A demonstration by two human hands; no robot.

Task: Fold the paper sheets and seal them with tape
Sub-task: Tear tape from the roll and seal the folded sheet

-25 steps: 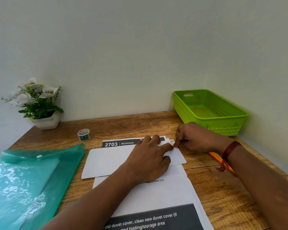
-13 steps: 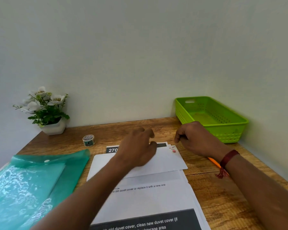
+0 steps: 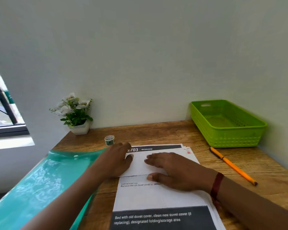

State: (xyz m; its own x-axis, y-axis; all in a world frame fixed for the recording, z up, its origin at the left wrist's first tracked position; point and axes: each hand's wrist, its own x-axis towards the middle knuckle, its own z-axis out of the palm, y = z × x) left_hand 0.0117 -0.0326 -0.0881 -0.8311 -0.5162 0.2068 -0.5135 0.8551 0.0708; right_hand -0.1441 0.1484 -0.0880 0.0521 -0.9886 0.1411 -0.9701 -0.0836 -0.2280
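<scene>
A folded white sheet (image 3: 140,165) lies on a stack of printed paper sheets (image 3: 156,198) at the middle of the wooden desk (image 3: 156,131). A small piece of patterned tape (image 3: 188,151) sits at the folded sheet's far right corner. My right hand (image 3: 176,171) rests flat on the folded sheet, fingers pointing left. At the sheet's left end my left hand (image 3: 115,161) lies with its fingers spread, holding nothing. A small roll of tape (image 3: 109,140) stands just beyond my left hand.
A green plastic basket (image 3: 226,123) sits at the back right corner. An orange pencil (image 3: 233,166) lies to the right of the papers. A teal plastic folder (image 3: 45,180) covers the left side. A white flower pot (image 3: 76,117) stands at the back left.
My right hand left the taped corner and came down flat on the folded sheet. My left hand lifted off the sheet and shifted to its left end. The view turned leftward.
</scene>
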